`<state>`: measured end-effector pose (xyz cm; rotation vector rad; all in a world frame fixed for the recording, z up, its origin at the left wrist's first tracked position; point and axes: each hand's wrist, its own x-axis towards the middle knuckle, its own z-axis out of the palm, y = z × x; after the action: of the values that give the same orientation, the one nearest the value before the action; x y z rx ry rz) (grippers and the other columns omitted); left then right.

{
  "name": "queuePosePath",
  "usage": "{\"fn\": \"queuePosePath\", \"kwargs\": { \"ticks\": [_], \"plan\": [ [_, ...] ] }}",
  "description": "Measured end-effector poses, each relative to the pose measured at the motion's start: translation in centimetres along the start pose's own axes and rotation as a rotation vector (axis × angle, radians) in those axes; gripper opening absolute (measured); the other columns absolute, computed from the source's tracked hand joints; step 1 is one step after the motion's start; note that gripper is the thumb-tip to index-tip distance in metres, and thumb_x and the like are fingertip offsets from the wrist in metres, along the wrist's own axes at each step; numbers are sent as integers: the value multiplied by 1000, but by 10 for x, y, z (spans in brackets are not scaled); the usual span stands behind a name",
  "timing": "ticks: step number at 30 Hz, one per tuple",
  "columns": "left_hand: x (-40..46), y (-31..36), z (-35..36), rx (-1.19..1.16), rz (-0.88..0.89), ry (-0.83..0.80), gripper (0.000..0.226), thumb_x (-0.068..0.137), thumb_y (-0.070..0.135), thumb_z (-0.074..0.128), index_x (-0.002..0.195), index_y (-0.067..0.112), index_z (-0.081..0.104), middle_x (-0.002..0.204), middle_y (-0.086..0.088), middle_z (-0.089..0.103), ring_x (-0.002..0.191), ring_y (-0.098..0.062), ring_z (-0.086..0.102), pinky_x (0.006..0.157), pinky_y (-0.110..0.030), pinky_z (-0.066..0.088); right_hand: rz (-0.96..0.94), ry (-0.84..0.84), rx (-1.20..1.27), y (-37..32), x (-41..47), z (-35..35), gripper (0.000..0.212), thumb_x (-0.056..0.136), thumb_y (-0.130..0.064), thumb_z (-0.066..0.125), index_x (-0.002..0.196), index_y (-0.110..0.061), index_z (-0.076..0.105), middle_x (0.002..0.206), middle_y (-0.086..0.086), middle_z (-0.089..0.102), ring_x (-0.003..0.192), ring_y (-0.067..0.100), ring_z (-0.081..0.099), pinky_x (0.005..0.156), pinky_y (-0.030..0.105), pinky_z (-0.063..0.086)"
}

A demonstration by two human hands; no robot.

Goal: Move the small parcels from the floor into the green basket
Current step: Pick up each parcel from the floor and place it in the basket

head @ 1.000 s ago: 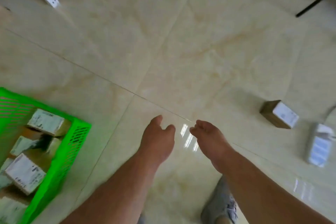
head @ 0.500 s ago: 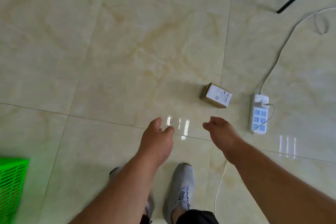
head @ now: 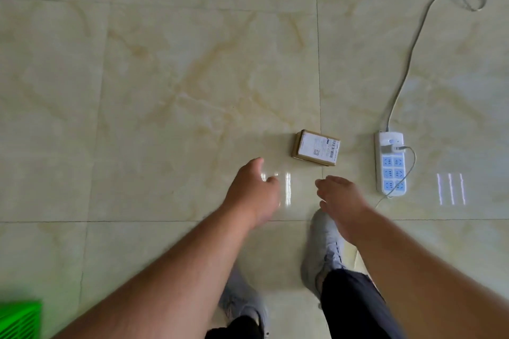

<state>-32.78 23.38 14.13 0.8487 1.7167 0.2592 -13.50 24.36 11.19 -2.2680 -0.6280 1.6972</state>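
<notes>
On floor tiles, parcel [head: 316, 148] label unreadable; left hand [head: 254, 192], right hand [head: 340, 195] grips spread, empty.

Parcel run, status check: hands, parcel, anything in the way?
Left hand and right hand open, empty. Parcel on floor just ahead, untouched. Power strip beside it, clear of reach. Basket back left.

floor [head: 170, 85]: glossy beige marble-look tiles
parcel [head: 316, 148]: lying flat, label up
power strip [head: 390, 166]: just right of parcel
green basket [head: 19, 319]: bottom-left corner
</notes>
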Motion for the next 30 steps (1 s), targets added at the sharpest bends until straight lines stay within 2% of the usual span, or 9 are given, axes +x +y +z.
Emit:
{"fn": "queuePosePath", "kwargs": {
  "ticks": [2,5,10,14,16,18,22,26,30],
  "plan": [
    [20,5,11,26,5,-16,65,96,33,49,158,25,30,165,-1,34,148,-16,37,117,-32,33,27,13,38,0,22,-1,7,82,-27,64,82,-20,62,94,6,62,83,23,60,91,49,52],
    [53,15,30,71,8,-34,65,97,32,48,159,23,28,165,-1,32,149,-16,35,120,-35,32,115,7,113,1,58,-6,19,74,-23,64,79,-7,55,79,7,53,72,21,50,79,38,41],
    [117,38,71,254,41,-29,62,99,29,46,159,20,30,166,-4,31,149,-20,35,116,-28,28,281,28,265,3,115,-15,15,82,-9,62,79,-18,51,62,0,39,57,14,36,59,28,28],
    [173,57,111,358,90,-22,55,99,25,46,153,19,38,161,-4,37,142,-23,43,106,-25,33,342,39,412,18,167,-18,7,86,-9,62,81,-14,60,56,1,43,49,15,40,53,29,35],
    [203,61,130,458,145,-15,48,99,22,46,146,15,44,156,-5,43,137,-25,46,104,-27,36,365,24,500,22,191,-16,13,92,-8,60,101,-10,68,82,25,68,76,32,69,72,34,57],
    [232,62,147,589,222,-16,45,97,19,45,142,12,47,152,-3,45,136,-25,46,108,-34,40,423,16,584,22,210,-14,16,96,-7,57,107,-11,66,137,35,56,130,45,56,108,49,49],
    [279,58,178,835,303,-62,57,95,20,53,150,15,38,162,-1,32,147,-21,31,116,-39,32,502,-51,754,30,246,-11,11,98,-5,53,93,-10,61,149,29,47,141,41,44,112,47,45],
    [284,45,191,902,191,-132,44,92,22,57,135,19,49,141,-2,52,127,-25,51,98,-41,47,484,-119,840,39,258,-9,23,100,-5,49,117,-7,64,135,22,63,132,32,57,107,41,49],
    [257,30,181,670,96,-100,39,91,24,53,129,16,54,136,-7,55,121,-29,55,95,-40,49,412,-117,661,37,243,-10,25,95,-3,51,111,-9,70,97,8,76,87,20,70,82,31,56]
  ]
}}
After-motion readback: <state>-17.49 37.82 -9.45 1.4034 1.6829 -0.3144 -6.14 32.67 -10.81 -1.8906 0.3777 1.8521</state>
